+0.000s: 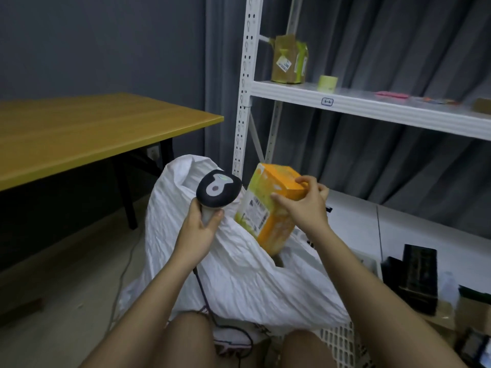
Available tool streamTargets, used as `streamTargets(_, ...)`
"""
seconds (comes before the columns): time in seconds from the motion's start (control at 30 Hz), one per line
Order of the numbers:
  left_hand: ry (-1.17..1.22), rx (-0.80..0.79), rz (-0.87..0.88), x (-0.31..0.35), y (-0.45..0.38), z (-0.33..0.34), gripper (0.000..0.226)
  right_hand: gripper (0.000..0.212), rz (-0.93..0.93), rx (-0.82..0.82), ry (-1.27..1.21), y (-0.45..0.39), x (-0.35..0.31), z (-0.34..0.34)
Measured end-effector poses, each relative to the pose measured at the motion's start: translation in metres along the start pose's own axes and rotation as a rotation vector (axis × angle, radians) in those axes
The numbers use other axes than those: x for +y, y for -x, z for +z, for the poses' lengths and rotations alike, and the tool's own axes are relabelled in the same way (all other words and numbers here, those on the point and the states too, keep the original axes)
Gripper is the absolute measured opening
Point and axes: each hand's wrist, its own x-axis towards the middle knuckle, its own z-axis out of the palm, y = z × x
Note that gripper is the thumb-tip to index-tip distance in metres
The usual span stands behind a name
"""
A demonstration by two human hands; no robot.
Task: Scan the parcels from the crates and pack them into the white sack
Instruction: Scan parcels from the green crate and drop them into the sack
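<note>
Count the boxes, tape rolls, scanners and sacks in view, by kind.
Boxes: 2, the orange box held by the right hand, and the brown box on the shelf
Tape rolls: 1
Scanners: 1, in the left hand
Sacks: 1
Total: 5

Dim, soft-focus room, wide-angle bending at edges, dark shadow under table (79,134).

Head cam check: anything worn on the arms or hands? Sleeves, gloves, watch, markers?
Nothing worn that shows. The left hand and right hand are bare, with no gloves, rings or tracking markers visible. Both forearms are uncovered up to the frame edge, with no sleeve cuff, watch or wristband in view. Fingers are bare too; the nails are too blurred to judge.
</note>
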Motion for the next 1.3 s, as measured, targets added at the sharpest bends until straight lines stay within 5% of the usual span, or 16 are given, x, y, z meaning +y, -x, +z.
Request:
streamTargets(0.13, -0.019, 0.002, 0.006, 0.000, -0.001, 0.009, 0.046, 0.065, 0.124, -0.146, 0.178, -0.007, 0.014, 0.005)
streamTargets(0.3, -0.028, -0.027, 0.003, 0.003, 0.003, 0.019, 0.045, 0.071, 0.213, -0.101, 0.232, -0.014, 0.042, 0.025)
streamTargets(0.53, -0.128, -0.021, 0.022, 0.002, 0.002, 0.025, 0.052, 0.072, 0.121, 0.316, -0.202, -0.033, 0.052, 0.033)
streamTargets(0.93, -0.162, 0.000, 0.006, -0.005, 0.003, 0.024, 0.049, 0.072, 0.092, 0.220, -0.486, -0.009, 0.036, 0.039)
streamTargets(1.1, -0.159, 0.011, 0.016, -0.004, 0.007, 0.026, 0.052, 0.051, 0.150, -0.668, -0.040, 0.019, 0.069, 0.020)
streamTargets(1.2, -0.157, 0.005, 0.011, -0.001, 0.010, 0.034, 0.051, 0.044, 0.212, -0.470, 0.176, 0.019, 0.111, -0.013)
streamTargets(1.3, -0.173, -0.005, 0.011, 0.002, 0.014, 0.044, 0.049, 0.075, 0.428, -0.295, 0.463, 0.024, 0.164, -0.051)
